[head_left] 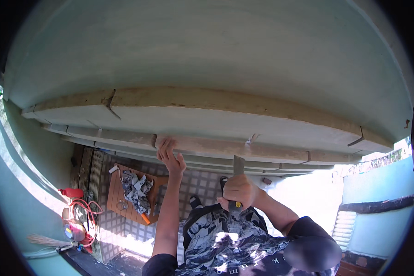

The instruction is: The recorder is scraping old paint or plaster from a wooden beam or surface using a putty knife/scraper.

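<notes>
In front of me is a pale green wall with long horizontal ledges (234, 98) that carry dark vertical gaps. My left hand (169, 156) is raised, fingers stretched out, with its fingertips against the second ledge (202, 140) beside one of those gaps. Closed around a handle, my right hand (240, 188) grips a scraper with a flat grey blade (238, 164) pointing up. The blade tip is just below the same ledge; whether it touches cannot be made out. A yellow spot shows at the handle's lower end. White marks (251, 139) lie on the surface above the blade.
At lower left a small wooden table (116, 189) bears a crumpled patterned cloth (136, 189), a clear glass (122, 204) and an orange-handled tool (145, 218). Farther left are a red compressor-like machine (74, 231), a coiled red hose (94, 216) and a straw broom (46, 240).
</notes>
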Available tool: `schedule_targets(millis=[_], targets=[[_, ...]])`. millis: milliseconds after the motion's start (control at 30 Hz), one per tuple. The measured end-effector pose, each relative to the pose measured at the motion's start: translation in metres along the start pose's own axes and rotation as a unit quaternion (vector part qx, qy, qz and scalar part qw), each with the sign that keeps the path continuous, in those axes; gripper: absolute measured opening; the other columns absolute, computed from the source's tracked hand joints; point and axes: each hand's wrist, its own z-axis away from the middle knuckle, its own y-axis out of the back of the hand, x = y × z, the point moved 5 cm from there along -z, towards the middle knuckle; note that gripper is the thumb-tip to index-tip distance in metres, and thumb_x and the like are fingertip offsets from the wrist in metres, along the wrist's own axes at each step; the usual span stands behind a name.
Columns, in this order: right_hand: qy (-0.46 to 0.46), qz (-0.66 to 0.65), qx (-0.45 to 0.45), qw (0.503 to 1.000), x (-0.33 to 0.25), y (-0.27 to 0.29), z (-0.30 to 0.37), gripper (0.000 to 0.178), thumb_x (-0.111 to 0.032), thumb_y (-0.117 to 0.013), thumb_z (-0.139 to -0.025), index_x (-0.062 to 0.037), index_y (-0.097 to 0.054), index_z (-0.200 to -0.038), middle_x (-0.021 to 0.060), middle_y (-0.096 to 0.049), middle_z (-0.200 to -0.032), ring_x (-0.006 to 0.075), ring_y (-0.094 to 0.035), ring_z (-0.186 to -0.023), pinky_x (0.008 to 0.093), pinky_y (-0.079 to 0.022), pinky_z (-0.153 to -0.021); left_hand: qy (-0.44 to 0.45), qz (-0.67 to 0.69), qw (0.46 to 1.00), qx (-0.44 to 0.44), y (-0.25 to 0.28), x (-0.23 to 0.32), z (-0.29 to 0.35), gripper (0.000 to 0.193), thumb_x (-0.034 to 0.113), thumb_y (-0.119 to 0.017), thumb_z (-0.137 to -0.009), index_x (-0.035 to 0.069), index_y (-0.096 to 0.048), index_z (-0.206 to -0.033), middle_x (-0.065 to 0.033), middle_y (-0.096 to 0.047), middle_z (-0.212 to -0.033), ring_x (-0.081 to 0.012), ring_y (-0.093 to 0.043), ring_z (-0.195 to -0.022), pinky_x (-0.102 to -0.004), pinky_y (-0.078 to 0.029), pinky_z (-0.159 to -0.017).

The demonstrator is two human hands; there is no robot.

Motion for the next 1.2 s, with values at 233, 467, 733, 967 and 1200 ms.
schedule_targets(millis=[233,467,733,967,1200], targets=[[-0.061,-0.011,-0.010,0.998,0.035,-0.001,0.008,0.028,-0.011,-0.078,-0.068,-0.0097,-0.051,-0.062,0.0040,-0.050,-0.056,0.0263,-0.056,-0.052,0.0377,-0.042,-0.048,-0.011,-0.019,1.000,0.000,0.000,0.000,-0.003,0.046,0.039,-0.034,-0.103,0.006,-0.058,-0.125,-0.0123,-0.056,-0.132,-0.0317,-0.048,-0.128,-0.0447,-0.026,-0.107],[-0.066,0.033,-0.028,0.997,0.052,-0.008,0.021,0.026,-0.007,-0.073,-0.072,-0.0090,-0.050,-0.061,0.0061,-0.050,-0.055,0.0283,-0.054,-0.048,0.0387,-0.041,-0.046,-0.014,-0.017,1.000,0.002,0.001,0.003,-0.003,0.045,0.038,-0.032,-0.105,0.007,-0.057,-0.126,-0.0121,-0.055,-0.134,-0.0319,-0.047,-0.129,-0.0451,-0.027,-0.107],[-0.105,0.049,-0.012,0.993,0.050,-0.003,0.019,0.024,-0.014,-0.078,-0.060,-0.0099,-0.054,-0.062,0.0056,-0.055,-0.058,0.0282,-0.058,-0.053,0.0381,-0.045,-0.050,-0.019,-0.014,1.000,-0.014,0.002,0.000,-0.002,0.046,0.039,-0.031,-0.106,0.008,-0.056,-0.127,-0.0124,-0.055,-0.133,-0.0328,-0.047,-0.129,-0.0457,-0.027,-0.107],[-0.130,0.069,-0.020,0.989,0.058,-0.006,0.026,0.023,-0.013,-0.077,-0.060,-0.0087,-0.055,-0.062,0.0058,-0.054,-0.058,0.0282,-0.058,-0.053,0.0384,-0.044,-0.050,-0.016,-0.014,0.999,-0.033,0.001,-0.006,0.002,0.051,0.042,-0.030,-0.105,0.004,-0.054,-0.129,-0.0147,-0.052,-0.136,-0.0354,-0.045,-0.130,-0.0478,-0.026,-0.106],[-0.094,0.041,0.023,0.994,0.051,-0.005,0.014,0.022,-0.015,-0.076,-0.059,-0.0080,-0.055,-0.063,0.0049,-0.054,-0.057,0.0293,-0.056,-0.053,0.0373,-0.043,-0.050,-0.030,0.001,0.999,-0.027,0.003,-0.003,-0.002,0.046,0.039,-0.031,-0.106,0.007,-0.055,-0.130,-0.0119,-0.053,-0.136,-0.0318,-0.046,-0.130,-0.0453,-0.027,-0.106]])
